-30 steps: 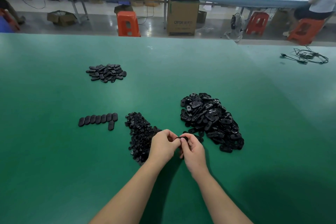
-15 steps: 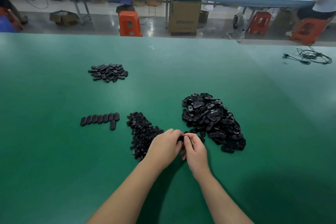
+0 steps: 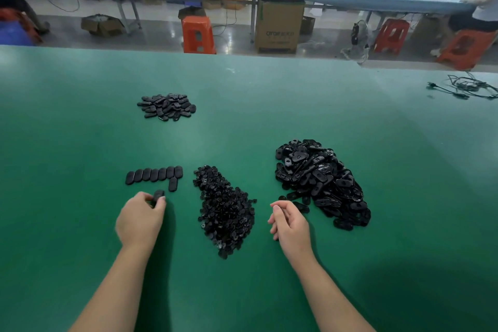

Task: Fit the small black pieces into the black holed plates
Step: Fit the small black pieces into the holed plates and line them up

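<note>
Left hand (image 3: 140, 219) has swung leftward, fingertips pinching a plate (image 3: 158, 194); right hand (image 3: 289, 224) empty, relaxed.

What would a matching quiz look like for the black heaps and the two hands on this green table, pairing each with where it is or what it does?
Things:
1. left hand
2. right hand
3. heap of small pieces
4. heap of holed plates

States:
a. largest pile, far right of the three near groups
b. holds nothing, fingers loosely curled
c. pinches one black part below the tidy row
d. lies between the two hands

Pairs: 1-c, 2-b, 3-d, 4-a
</note>
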Motion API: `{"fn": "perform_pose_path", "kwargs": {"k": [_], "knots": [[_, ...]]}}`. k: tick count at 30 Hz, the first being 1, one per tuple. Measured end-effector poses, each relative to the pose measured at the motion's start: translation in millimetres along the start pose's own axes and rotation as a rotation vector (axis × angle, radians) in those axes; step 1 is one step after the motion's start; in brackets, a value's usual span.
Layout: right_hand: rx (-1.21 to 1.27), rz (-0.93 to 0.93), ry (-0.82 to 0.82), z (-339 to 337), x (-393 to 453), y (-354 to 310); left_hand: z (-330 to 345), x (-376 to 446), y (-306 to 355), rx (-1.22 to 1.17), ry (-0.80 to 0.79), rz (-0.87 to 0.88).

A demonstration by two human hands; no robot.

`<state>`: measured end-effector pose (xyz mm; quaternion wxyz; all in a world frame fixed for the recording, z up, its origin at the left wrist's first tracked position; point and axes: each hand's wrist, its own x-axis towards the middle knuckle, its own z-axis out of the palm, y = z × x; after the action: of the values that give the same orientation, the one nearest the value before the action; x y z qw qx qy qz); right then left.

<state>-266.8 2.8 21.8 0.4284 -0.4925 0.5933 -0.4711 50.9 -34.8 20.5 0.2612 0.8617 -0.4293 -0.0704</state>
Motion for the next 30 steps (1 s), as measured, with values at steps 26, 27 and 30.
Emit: {"fn": "perform_pose_path", "kwargs": {"k": [26,27,30], "knots": [[-0.047,-0.002,0.0,1,0,0,13,6,12,0.167,-0.045,0.164],[-0.049,-0.003,-0.001,1,0,0,13,6,13,0.169,-0.048,0.163],[-0.055,-0.006,-0.004,2,0,0,12,6,14,0.167,-0.045,0.169]]}}
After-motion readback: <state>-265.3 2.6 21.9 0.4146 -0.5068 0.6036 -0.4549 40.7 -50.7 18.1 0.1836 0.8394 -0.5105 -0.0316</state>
